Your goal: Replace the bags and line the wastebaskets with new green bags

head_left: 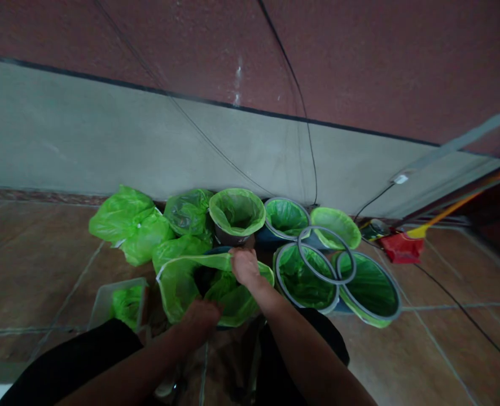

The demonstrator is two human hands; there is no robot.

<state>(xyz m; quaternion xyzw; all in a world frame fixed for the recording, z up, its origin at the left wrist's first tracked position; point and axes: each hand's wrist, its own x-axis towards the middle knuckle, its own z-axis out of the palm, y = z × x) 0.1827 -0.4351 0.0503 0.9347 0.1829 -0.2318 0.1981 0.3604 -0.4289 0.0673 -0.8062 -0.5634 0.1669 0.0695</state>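
Directly in front of me, a green bin bag (178, 290) hangs wide-mouthed in a bin, its body mostly hidden beneath the plastic. My right hand (245, 266) is closed on the far rim of this bag. Across the opening, my left hand (203, 316) is closed at the near rim, slightly blurred, with its fingertips partly hidden. Just right stands a bin lined with green plastic (305, 282) and fitted with a grey ring. A loose grey ring (299, 248) lies across the tops of the bins there.
More lined bins (237, 211) stand along the wall. Bunched green bags (131, 223) lie at the left, near a white tub (101, 304) holding green plastic. A red dustpan (402, 248) and a yellow broom (419, 231) are at the right. A black cable (457, 301) crosses the tiles.
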